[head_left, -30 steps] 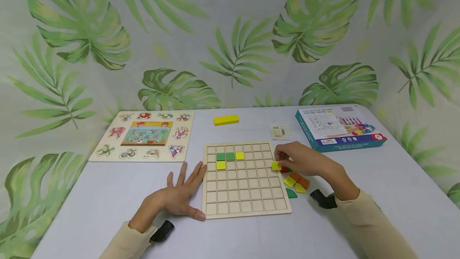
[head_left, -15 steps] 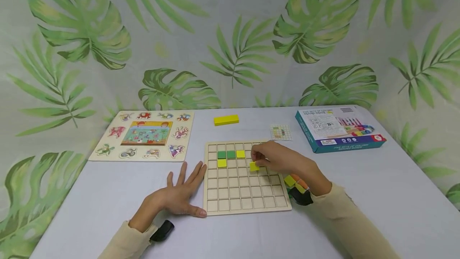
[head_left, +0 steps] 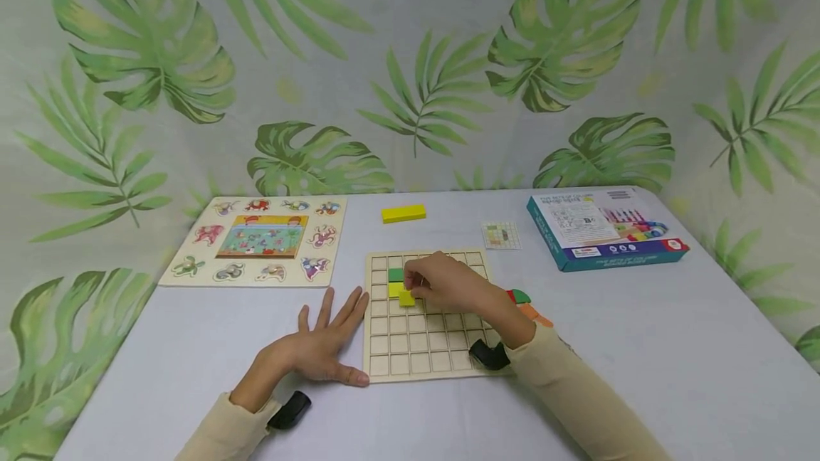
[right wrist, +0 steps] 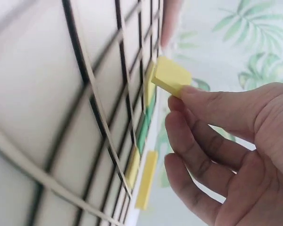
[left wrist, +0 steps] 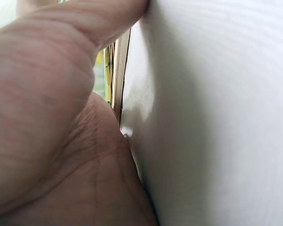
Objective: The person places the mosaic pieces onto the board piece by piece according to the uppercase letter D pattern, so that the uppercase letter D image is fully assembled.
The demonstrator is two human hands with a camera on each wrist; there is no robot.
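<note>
A wooden grid board (head_left: 400,363) lies flat on the table. My right hand (head_left: 448,287) pinches a yellow square tile (head_left: 406,299) between thumb and fingertips above the board's upper left part. In the right wrist view the held tile (right wrist: 172,74) is tilted and apart from the grid. Just beyond it, a green tile (head_left: 395,274) and another yellow tile (head_left: 394,289) sit in cells; the right hand hides more of that row. My left hand (head_left: 323,351) rests with spread fingers against the board's left edge.
Orange pieces (head_left: 535,316) and a green piece (head_left: 522,296) lie right of the board, partly behind the right arm. Farther back are a small pattern card (head_left: 502,235), a yellow bar (head_left: 403,213) and a toy box (head_left: 605,230). A sea-animal puzzle (head_left: 211,265) is at left.
My right hand has carried the yellow tile leftward from the board's right edge across the grid to the placed tiles. The left hand has stayed still.
</note>
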